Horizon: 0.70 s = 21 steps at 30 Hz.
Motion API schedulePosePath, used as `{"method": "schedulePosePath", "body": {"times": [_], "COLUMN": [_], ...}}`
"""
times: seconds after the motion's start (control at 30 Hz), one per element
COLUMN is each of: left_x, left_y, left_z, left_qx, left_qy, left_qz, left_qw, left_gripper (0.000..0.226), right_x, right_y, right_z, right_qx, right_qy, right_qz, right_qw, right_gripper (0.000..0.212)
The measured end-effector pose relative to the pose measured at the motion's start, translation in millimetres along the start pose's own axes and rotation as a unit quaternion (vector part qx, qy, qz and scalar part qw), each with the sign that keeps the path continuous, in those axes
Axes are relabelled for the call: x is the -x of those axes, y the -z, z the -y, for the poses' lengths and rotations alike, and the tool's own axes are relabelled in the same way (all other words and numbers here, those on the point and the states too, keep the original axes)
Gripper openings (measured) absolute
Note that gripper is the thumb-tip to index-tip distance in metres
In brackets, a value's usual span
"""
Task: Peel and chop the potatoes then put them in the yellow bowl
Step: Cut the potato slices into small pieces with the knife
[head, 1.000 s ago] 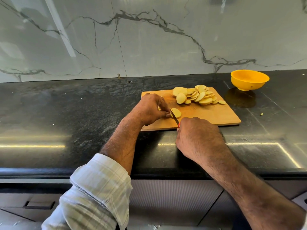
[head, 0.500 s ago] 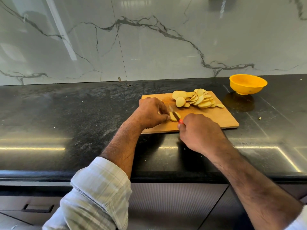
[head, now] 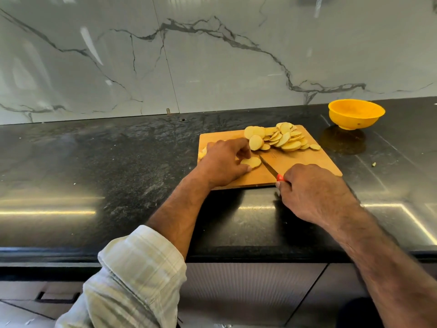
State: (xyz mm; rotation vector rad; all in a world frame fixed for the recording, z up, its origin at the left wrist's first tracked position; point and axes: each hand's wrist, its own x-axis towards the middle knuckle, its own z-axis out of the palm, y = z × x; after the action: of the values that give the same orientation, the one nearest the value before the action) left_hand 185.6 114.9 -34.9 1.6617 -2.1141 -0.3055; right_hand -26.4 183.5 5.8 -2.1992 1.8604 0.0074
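A wooden cutting board (head: 307,162) lies on the black counter. At its far end sits a heap of round potato slices (head: 281,137). My left hand (head: 224,163) holds the remaining potato piece (head: 251,162) against the board with curled fingers. My right hand (head: 312,189) grips a red-handled knife (head: 269,168); its blade points up-left, with the tip next to the potato piece. The yellow bowl (head: 356,113) stands empty at the back right of the counter, apart from the board.
A marble backsplash rises behind the black counter (head: 94,162). A small scrap (head: 373,164) lies on the counter right of the board. Cabinet fronts and a drawer handle (head: 59,297) show below the counter's front edge.
The knife has come away from the potato piece and now lies angled beside it. My right hand has drawn back slightly toward the board's near edge. The left hand still holds the piece.
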Motion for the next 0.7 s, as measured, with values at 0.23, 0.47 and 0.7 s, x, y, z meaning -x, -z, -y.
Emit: {"method": "schedulePosePath", "body": {"times": [0.23, 0.47, 0.7], "left_x": [2, -6, -5], "left_y": [4, -6, -3], "left_z": [7, 5, 0], "left_qx": [0.084, 0.04, -0.003], "left_qy": [-0.008, 0.003, -0.031], "left_qz": [0.022, 0.008, 0.017], "left_qw": [0.996, 0.999, 0.999], "left_gripper": [0.022, 0.022, 0.022], "right_x": [6, 17, 10], "right_y": [-1, -1, -7], "right_z": [10, 18, 32], "right_qx": [0.02, 0.036, 0.037], "right_qy": [0.009, 0.022, 0.003], "right_qz": [0.009, -0.004, 0.016], "right_qw": [1.0, 0.999, 0.999], "right_gripper": [0.03, 0.021, 0.021]}}
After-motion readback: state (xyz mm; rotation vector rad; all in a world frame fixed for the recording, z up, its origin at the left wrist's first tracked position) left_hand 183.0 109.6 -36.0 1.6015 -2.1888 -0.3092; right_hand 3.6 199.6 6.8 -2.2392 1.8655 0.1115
